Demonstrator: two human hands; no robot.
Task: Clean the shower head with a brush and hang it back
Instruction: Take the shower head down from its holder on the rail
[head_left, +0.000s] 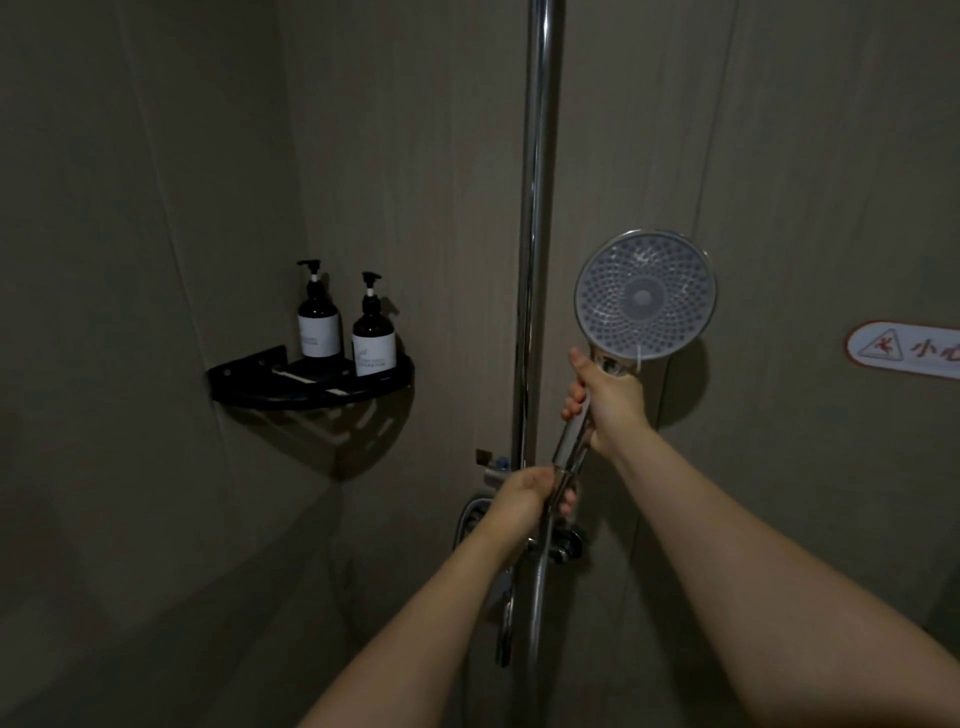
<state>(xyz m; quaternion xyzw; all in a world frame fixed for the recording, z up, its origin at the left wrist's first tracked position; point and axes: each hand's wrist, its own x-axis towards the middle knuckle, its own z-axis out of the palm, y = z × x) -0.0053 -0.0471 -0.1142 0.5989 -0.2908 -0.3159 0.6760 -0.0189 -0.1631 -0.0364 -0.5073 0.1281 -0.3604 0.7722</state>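
Dim grey-brown wall panels (156, 208) filling the frame, corner seam running down the left of centre. Tall chrome riser pipe (537, 208) straight down the middle, from the top edge to the fittings low at centre. Two bare forearms reaching in from the bottom edge, angled up toward mid-frame.

Right of centre, shower head (645, 295) held up, round nozzle face turned to the camera, upright, well clear of the pipe on its right. Chrome handle slanting down and left from the face to just below centre. Right hand (605, 397) wrapped round the upper handle just under the face, fingers curled about it, thumb up along the neck. Left hand (524, 493) lower down, at centre, fingers closed round the bottom end of the handle where the metal hose (540, 582) joins. Hose dropping from there toward the bottom edge, beside the pipe.

Left of centre, black corner shelf (270, 374) fixed into the wall corner. Two dark pump bottles on it with white labels: one at the back (318, 317), one nearer (373, 332), just beside each other. Right edge, white oval warning sticker (904, 351) with red print, cut off by the frame. Below the left hand, dark mixer valve (569, 545) against the wall, partly hidden. Small bracket (493, 470) on the pipe just left of the left hand, detail hard to make out in the gloom.
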